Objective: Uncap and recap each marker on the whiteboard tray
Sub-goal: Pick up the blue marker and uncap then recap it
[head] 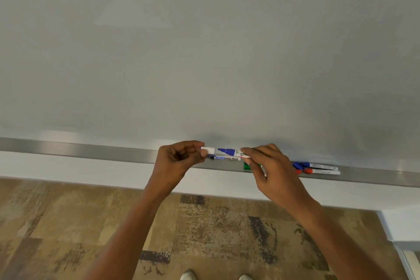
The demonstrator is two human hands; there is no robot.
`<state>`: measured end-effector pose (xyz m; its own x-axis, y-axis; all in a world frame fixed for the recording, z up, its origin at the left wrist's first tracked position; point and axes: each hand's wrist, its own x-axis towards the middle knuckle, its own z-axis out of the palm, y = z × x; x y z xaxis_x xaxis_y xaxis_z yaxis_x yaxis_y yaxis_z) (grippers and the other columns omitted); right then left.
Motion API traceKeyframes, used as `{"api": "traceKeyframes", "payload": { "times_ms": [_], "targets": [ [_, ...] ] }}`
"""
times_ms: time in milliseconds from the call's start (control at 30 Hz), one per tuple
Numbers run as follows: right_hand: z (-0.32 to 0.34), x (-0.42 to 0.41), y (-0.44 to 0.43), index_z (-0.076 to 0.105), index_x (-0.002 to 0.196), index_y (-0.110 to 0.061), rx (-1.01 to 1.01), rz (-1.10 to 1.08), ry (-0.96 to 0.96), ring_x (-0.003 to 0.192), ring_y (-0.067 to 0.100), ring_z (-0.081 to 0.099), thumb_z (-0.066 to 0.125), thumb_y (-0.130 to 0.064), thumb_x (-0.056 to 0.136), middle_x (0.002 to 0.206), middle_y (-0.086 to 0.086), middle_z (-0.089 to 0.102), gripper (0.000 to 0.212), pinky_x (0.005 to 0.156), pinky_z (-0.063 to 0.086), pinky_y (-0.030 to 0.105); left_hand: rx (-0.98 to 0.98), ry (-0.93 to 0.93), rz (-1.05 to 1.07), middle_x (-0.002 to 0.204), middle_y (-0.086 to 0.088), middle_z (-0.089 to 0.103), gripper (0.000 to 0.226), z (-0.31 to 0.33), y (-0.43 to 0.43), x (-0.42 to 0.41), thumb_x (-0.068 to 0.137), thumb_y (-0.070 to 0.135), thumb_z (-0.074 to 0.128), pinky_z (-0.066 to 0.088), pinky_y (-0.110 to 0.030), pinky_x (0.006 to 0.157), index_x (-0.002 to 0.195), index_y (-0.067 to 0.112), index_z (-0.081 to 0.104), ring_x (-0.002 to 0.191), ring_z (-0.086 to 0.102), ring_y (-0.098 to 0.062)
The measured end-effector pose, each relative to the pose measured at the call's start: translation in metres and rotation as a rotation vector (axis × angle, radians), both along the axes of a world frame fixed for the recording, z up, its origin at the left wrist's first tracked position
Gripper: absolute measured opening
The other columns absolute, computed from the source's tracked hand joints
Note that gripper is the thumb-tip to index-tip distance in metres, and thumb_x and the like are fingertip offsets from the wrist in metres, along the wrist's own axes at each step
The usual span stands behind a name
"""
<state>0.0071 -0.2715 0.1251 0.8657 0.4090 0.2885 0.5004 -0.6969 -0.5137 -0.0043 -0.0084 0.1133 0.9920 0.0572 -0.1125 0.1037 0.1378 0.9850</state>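
My right hand (270, 166) holds an uncapped blue marker (228, 152) level above the metal whiteboard tray (102, 151), its blue tip pointing left. My left hand (176, 161) pinches the marker's white cap (208, 149), a short gap left of the tip. Directly below, another marker (223, 158) with a dark cap and printed label lies on the tray. A green-capped marker (247, 166) shows partly under my right hand. Further right on the tray lie a blue-capped marker (318, 165) and a red-capped marker (322, 171).
The large whiteboard (204, 52) fills the upper view. Below the tray run a white wall strip and patterned brown carpet (216, 229). My shoe tips (188, 275) show at the bottom edge.
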Motion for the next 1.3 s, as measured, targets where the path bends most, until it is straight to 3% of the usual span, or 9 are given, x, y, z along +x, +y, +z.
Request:
{"api": "traceKeyframes", "payload": {
  "times_ms": [400,633,800,933,1167,1300],
  "targets": [
    [0.009,-0.022,0.009,0.065,0.126,-0.015,-0.043,0.054,-0.026,0.103,0.014,0.054,0.062,-0.017,0.096,0.11,-0.005,0.069,0.031,0.08,0.055,0.03,-0.056,0.02,0.014,0.098,-0.015,0.081,0.029,0.004,-0.016,-0.028,0.077,0.014,0.084,0.063,-0.034,0.084,0.105,0.008,0.079,0.092,0.078,-0.032],
    [0.011,-0.031,0.008,0.063,0.13,-0.023,-0.045,0.046,0.016,0.091,0.01,0.057,0.053,-0.028,0.099,0.108,-0.005,0.068,0.032,0.071,0.054,0.026,-0.217,0.08,0.037,0.098,-0.021,0.079,0.031,0.003,-0.025,-0.04,0.076,0.018,0.083,0.063,-0.032,0.081,0.104,0.005,0.08,0.088,0.078,-0.031],
    [0.01,-0.036,0.012,0.064,0.128,-0.017,-0.019,0.049,0.035,0.089,0.013,0.057,0.057,-0.022,0.098,0.104,-0.001,0.068,0.031,0.068,0.054,0.031,-0.225,0.125,0.033,0.093,-0.022,0.079,0.025,0.001,-0.027,-0.044,0.08,0.022,0.081,0.063,-0.031,0.078,0.101,0.008,0.082,0.085,0.079,-0.031],
    [0.007,-0.036,0.015,0.066,0.126,-0.015,0.021,0.058,0.04,0.086,0.012,0.057,0.061,-0.017,0.096,0.102,-0.001,0.068,0.03,0.067,0.051,0.027,-0.224,0.125,0.025,0.094,-0.022,0.079,0.024,0.0,-0.024,-0.043,0.081,0.021,0.081,0.063,-0.032,0.079,0.1,0.008,0.082,0.086,0.078,-0.033],
    [-0.009,-0.031,0.023,0.065,0.127,-0.019,0.049,0.037,0.057,0.09,0.007,0.053,0.059,-0.021,0.097,0.103,-0.006,0.064,0.03,0.073,0.041,0.013,-0.258,0.126,0.058,0.094,-0.024,0.078,0.027,-0.009,-0.023,-0.042,0.079,0.02,0.082,0.063,-0.033,0.079,0.1,0.004,0.081,0.087,0.078,-0.034],
    [-0.025,-0.023,0.023,0.053,0.137,-0.031,0.064,0.021,0.165,0.101,0.002,0.049,0.053,-0.036,0.1,0.115,-0.014,0.059,0.037,0.084,0.044,0.015,-0.22,0.141,0.132,0.092,-0.023,0.079,0.023,-0.02,-0.024,-0.035,0.078,0.019,0.082,0.064,-0.036,0.08,0.098,0.006,0.082,0.084,0.078,-0.032]
  ]
}}
